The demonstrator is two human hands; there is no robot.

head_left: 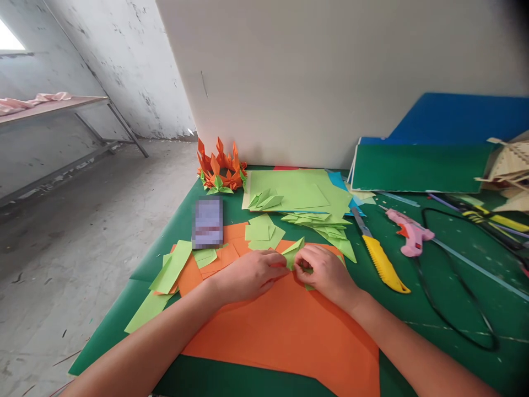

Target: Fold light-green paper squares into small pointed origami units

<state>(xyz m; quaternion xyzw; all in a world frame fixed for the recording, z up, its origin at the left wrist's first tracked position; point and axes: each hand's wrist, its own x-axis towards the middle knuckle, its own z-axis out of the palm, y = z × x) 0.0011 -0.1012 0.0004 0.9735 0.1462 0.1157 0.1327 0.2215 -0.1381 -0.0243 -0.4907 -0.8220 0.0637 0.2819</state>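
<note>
Between both hands is a small folded piece of green paper (293,253), its pointed end sticking up. My left hand (252,275) pinches its left side, and my right hand (324,274) pinches the right side with curled fingers. Both hands are above a large orange paper sheet (281,342). Just beyond them lie loose green paper squares (262,231) and a pile of folded green paper pieces (330,226). More green strips (171,267) lie to the left, partly over orange paper.
An orange folded-paper crown (221,168) stands at the back left, behind a phone (207,223). To the right lie a yellow-handled knife (382,264), a pink glue gun (411,231) with a black cord, and pliers (475,215). Green and blue boards (421,168) lean behind.
</note>
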